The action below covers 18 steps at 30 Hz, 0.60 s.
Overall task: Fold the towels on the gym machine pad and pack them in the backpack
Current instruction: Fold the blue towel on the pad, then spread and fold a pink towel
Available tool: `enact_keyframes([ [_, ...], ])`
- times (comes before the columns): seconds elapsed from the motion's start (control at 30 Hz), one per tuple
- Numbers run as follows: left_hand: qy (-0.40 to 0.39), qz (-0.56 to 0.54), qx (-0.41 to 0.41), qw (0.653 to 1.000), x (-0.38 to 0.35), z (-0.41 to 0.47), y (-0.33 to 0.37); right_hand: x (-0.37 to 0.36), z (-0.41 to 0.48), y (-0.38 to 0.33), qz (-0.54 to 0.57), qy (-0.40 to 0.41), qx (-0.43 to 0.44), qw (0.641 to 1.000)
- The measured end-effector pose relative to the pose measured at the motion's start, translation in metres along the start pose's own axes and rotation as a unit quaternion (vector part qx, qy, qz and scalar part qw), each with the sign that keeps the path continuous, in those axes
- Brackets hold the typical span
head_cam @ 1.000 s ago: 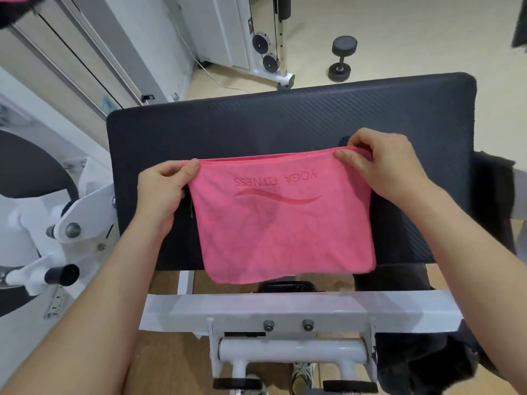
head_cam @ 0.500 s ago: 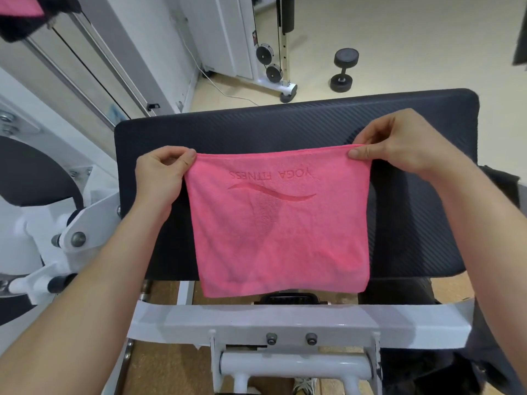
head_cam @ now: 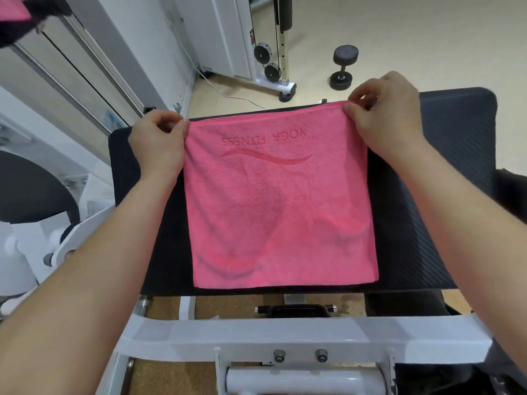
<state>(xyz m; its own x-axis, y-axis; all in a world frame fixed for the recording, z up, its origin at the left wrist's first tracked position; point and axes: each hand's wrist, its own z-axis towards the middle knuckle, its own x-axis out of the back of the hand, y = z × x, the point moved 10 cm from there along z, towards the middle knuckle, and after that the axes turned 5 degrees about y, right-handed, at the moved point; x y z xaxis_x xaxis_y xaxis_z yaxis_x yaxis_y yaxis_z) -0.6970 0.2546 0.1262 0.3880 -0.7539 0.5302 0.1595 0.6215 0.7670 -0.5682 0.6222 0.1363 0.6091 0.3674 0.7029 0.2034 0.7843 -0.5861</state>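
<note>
A pink towel (head_cam: 281,212) with "YOGA FITNESS" stitched on it lies folded on the black gym machine pad (head_cam: 427,223). Its near edge lines up with the pad's front edge. My left hand (head_cam: 156,143) pinches the towel's far left corner. My right hand (head_cam: 385,115) pinches the far right corner, near the pad's far edge. A dark shape (head_cam: 510,195) at the right edge may be the backpack; I cannot tell for sure.
The machine's white frame (head_cam: 285,343) crosses below the pad. A black dumbbell (head_cam: 343,67) and a cable machine (head_cam: 271,52) stand on the beige floor beyond. White machine parts (head_cam: 42,238) sit at the left. Something pink and black (head_cam: 20,15) hangs at top left.
Both hands have carried the towel's far edge away from me toward the pad's far edge, so the towel now lies spread flat on the pad instead of overhanging the front.
</note>
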Motion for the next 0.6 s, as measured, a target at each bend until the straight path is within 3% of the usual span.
enact_keyframes([
  [0.13,0.043,-0.054,0.016,0.997,0.015,-0.011,-0.006,0.006,-0.028,-0.002,0.014,0.027,0.000,1.000],
  [0.23,0.056,-0.089,0.041,0.994,0.044,-0.052,-0.020,0.032,-0.069,0.009,0.038,0.048,-0.051,0.997],
  [0.43,-0.108,-0.013,0.166,0.980,0.070,-0.189,-0.093,0.036,-0.194,0.050,0.068,-0.034,-0.228,0.971],
  [0.6,-0.116,-0.059,0.270,0.954,0.077,-0.239,-0.124,0.026,-0.236,0.066,0.049,-0.071,-0.291,0.953],
])
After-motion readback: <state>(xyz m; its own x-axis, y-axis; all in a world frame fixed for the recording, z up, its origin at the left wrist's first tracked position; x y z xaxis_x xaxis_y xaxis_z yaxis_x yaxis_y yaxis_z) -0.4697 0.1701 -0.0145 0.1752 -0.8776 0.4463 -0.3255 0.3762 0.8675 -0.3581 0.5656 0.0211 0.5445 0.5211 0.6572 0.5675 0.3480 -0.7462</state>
